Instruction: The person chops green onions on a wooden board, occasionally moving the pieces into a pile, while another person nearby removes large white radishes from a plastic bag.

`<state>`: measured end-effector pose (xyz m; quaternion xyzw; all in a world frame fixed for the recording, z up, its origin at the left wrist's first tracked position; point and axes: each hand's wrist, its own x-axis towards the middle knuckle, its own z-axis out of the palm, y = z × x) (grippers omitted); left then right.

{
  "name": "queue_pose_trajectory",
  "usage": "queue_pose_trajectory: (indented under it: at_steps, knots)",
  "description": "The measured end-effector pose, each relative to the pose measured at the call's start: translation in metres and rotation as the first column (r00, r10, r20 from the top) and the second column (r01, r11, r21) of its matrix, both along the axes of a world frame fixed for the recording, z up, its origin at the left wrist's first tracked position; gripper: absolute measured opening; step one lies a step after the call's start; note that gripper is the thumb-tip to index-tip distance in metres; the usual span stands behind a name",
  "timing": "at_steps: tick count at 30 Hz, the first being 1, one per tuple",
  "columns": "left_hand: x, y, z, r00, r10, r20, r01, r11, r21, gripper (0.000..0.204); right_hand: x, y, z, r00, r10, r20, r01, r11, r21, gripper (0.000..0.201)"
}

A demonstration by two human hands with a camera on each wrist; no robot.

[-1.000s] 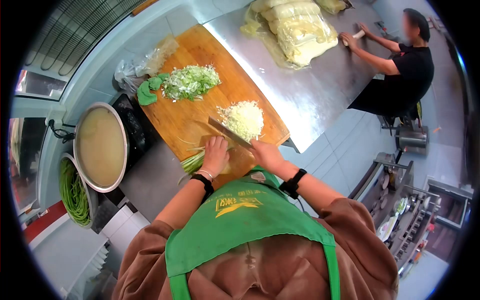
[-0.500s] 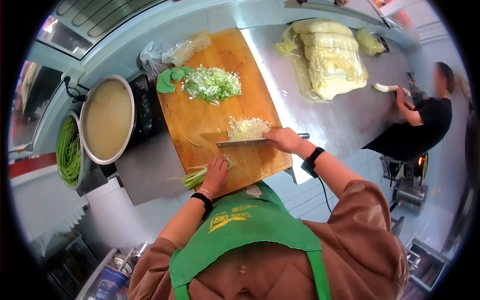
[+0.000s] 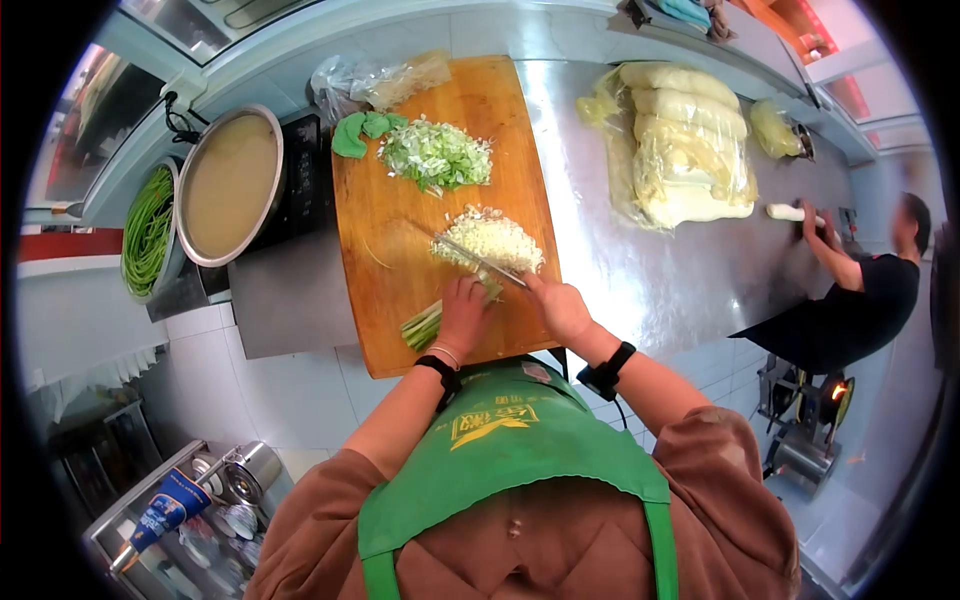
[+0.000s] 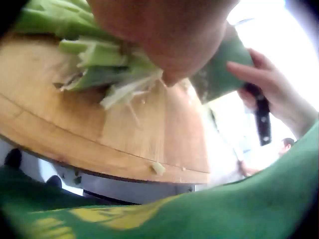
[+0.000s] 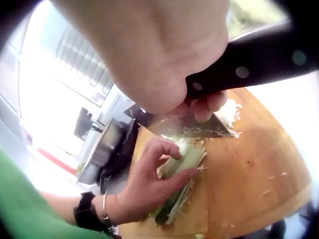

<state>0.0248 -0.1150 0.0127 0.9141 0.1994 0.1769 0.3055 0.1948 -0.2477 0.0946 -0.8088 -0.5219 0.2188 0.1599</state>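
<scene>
The right hand (image 3: 560,308) grips the black handle (image 5: 249,59) of a cleaver, whose blade (image 3: 480,260) lies between the chopped white pile (image 3: 492,238) and the left hand. Curled over a bundle of green stalks (image 3: 422,327), the left hand (image 3: 466,318) holds it on the wooden board (image 3: 390,300) near the front edge. In the right wrist view the left hand's (image 5: 149,186) thumb and fingers are around the stalks (image 5: 185,167), close to the blade. Cut stalk ends (image 4: 99,64) show in the left wrist view.
Chopped greens (image 3: 436,156) and a green cloth-like piece (image 3: 350,135) lie at the board's back. Left stand a pot of cloudy liquid (image 3: 230,185) and a bowl of long green beans or stems (image 3: 150,232). Wrapped dough (image 3: 690,150) and another person (image 3: 860,300) are at right.
The head view has shifted. The blade swung away from the bundle and is now back beside the left hand at an angle. The left hand still holds the stalks.
</scene>
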Motion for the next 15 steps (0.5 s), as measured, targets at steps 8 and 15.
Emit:
queue_pose_trajectory:
  at_steps: [8, 15]
  knots:
    - [-0.002, 0.012, -0.007, 0.993, -0.101, -0.064, 0.103, 0.995, 0.017, 0.032, -0.025, -0.013, 0.001, 0.998, 0.054, 0.028, -0.055, 0.998, 0.039, 0.013]
    - [0.001, 0.011, -0.010, 0.995, -0.087, -0.056, 0.088, 0.996, 0.021, 0.031, -0.028, 0.005, -0.010, 0.999, 0.037, 0.013, -0.037, 0.999, -0.029, 0.010]
